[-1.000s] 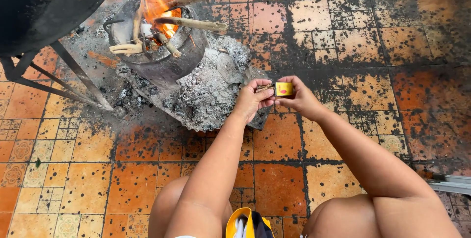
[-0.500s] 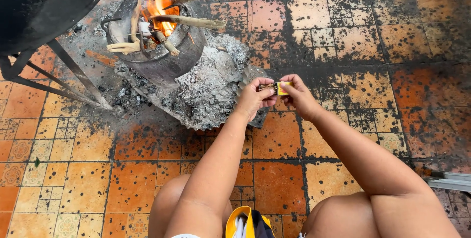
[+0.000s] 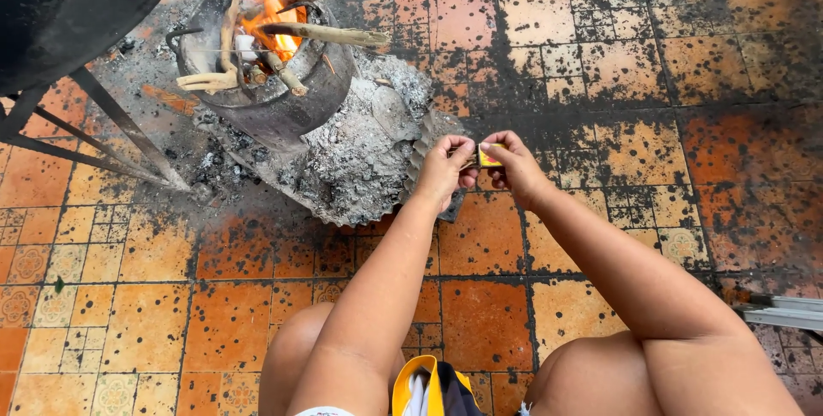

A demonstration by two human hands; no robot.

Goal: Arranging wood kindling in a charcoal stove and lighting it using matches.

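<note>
Both hands meet on a small yellow box, low over the sooty tiles.

Right hand point(image 3: 514, 166) pinches the yellow box point(image 3: 490, 156); left hand point(image 3: 444, 172) closes fingertips at its end, just beside the ash heap point(image 3: 360, 155) and burning stove point(image 3: 266, 65).

The ground is being covered by an orange tiled floor point(image 3: 231, 313), patterned in small squares and heavily blackened by soot toward the far right. A grey ash heap point(image 3: 360, 155) is being spread over the tiles at the far centre. A round metal stove point(image 3: 274, 99) is being kept alight on it, with wooden sticks point(image 3: 330, 35) being burned by an orange flame point(image 3: 270, 5). At the far left, a large dark pan point(image 3: 69, 5) is being carried on a thin metal stand point(image 3: 129, 129). Everything is being lit by even daylight.
</note>
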